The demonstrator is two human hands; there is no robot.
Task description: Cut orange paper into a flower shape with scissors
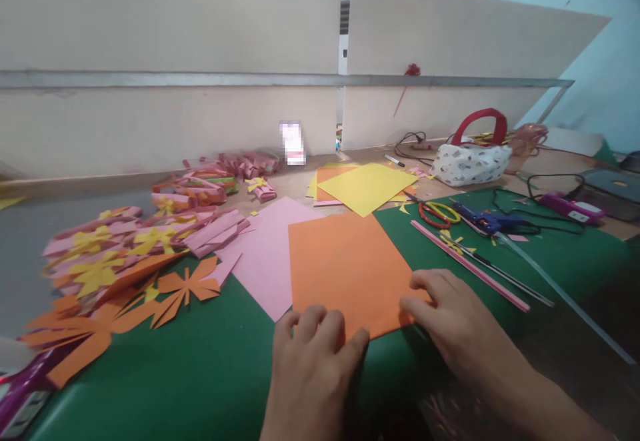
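- An orange sheet is laid flat on the green table, overlapping a pink sheet that lies beneath its left edge.
- The near edge of the orange sheet is pressed down by both hands: the left hand is set knuckles-up at the near left corner, the right hand at the near right corner.
- The grip of the left hand is seen curled, fingertips bearing on the paper's edge; nothing is enclosed in it. The grip of the right hand is half closed, with the fingers laid over the corner; whether the paper is pinched from beneath cannot be told.
- The step in hand is judged to be the squaring or first folding of the sheet, with the near edge being held or creased.
- For the next move, even pressure along that edge and a clean alignment of corners would be called for, judging from how the sheet lies.
- To the left, cut orange flower shapes and pink-and-yellow paper bundles are heaped.
- Further back, a yellow sheet is seen; to the right, scissors, a blue glue gun and a pink strip are laid near the right hand.
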